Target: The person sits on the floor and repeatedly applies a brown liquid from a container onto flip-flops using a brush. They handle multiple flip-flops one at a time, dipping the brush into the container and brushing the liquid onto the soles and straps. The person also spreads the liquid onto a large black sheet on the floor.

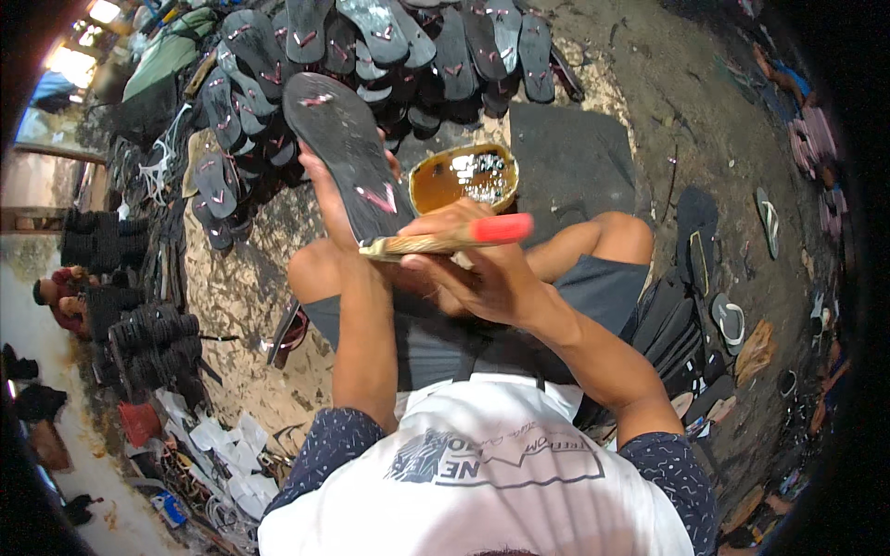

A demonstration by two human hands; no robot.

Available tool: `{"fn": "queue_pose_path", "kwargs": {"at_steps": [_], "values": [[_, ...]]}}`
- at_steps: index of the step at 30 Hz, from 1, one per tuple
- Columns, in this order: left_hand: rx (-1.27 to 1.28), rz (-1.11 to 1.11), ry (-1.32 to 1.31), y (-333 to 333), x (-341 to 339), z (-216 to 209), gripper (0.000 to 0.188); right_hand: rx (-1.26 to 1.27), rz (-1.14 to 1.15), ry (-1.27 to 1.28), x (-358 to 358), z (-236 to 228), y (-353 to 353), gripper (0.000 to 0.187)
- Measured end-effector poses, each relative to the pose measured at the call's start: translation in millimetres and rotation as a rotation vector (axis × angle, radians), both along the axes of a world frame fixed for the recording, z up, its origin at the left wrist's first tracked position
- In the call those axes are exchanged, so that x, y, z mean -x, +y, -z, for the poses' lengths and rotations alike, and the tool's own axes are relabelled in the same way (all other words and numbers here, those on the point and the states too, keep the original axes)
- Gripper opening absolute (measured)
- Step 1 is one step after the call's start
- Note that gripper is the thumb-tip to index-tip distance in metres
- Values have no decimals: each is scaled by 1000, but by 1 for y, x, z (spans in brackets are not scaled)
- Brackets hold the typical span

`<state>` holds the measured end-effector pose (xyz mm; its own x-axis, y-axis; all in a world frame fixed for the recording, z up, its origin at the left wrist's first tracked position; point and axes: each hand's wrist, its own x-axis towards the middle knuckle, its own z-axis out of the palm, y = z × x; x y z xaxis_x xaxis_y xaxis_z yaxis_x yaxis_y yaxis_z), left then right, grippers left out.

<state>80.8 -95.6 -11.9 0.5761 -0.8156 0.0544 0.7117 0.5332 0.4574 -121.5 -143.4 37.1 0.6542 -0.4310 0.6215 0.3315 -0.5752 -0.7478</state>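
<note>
My left hand (326, 190) grips a black flip-flop sole (338, 130) from beneath, its broad end pointing away from me and up to the left. Pinkish-red strap ends show on the sole's upward face. In my right hand (468, 269) is a brush (426, 243) with a red-tipped handle (502, 228). The brush's pale bristle end (373, 248) is at the sole's near end; whether it touches cannot be made out. Just beyond my right hand stands a rough-rimmed container (419, 196) of shiny amber liquid, perhaps glue.
Several black flip-flop soles (454, 56) are heaped at the far side. A dark flat sheet (575, 157) lies right of the container. Stacks of black soles (153, 347) stand at left, near white scraps (232, 454). Loose flip-flops (728, 320) lie on the right, on dirt ground.
</note>
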Motion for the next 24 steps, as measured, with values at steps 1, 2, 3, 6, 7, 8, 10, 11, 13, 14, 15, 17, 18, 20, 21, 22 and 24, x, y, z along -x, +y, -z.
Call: {"fn": "queue_pose_path", "kwargs": {"at_steps": [1, 2, 3, 6, 7, 8, 10, 11, 13, 14, 15, 17, 18, 20, 21, 22, 24], "values": [[61, 90, 18, 0, 5, 4, 67, 89, -2, -59, -11, 2, -4, 23], [122, 179, 35, 1, 9, 7, 60, 188, 69, -87, -21, -1, -16, 27], [75, 77, 48, -2, 28, -2, 59, 248, 130, -90, -44, 10, -36, 27], [-74, -159, 76, -6, 80, -26, 60, 344, 219, 42, -73, -8, -69, 20], [-148, -155, -7, 0, 66, -7, 61, 326, 136, -26, -82, -12, -73, 22], [-213, -170, -99, 17, 37, 22, 62, 426, 89, -33, -78, 0, -58, 17], [-86, -60, -82, 31, -20, 27, 67, 164, -97, -103, -52, -2, -8, 16], [0, 8, 17, 30, -26, 18, 70, 107, -152, -61, -45, 3, 3, 19], [158, 120, 77, 45, -54, 9, 79, 131, -189, 6, -38, -11, 8, 26], [65, -114, 80, 57, -62, -2, 85, 34, -161, -107, -39, -26, 1, 25], [104, -225, 104, 76, -82, 4, 85, -54, -10, -82, -29, -36, -12, 22], [202, -256, 83, 123, -119, 19, 83, -261, 274, -20, -5, -56, -41, 20], [206, -136, 94, 158, -147, 38, 81, -313, 274, -87, 3, -53, -62, 26], [-188, -401, 303, 215, -162, 74, 85, -309, 358, -97, 9, -27, -88, 36], [-350, -469, 347, 236, -156, 89, 88, -343, 435, -60, 9, -15, -91, 39], [-504, -535, 336, 259, -146, 107, 86, -356, 432, -37, 10, -5, -92, 35], [-601, -635, 500, 282, -124, 106, 69, -384, 450, 34, 9, 6, -95, 31]]}}
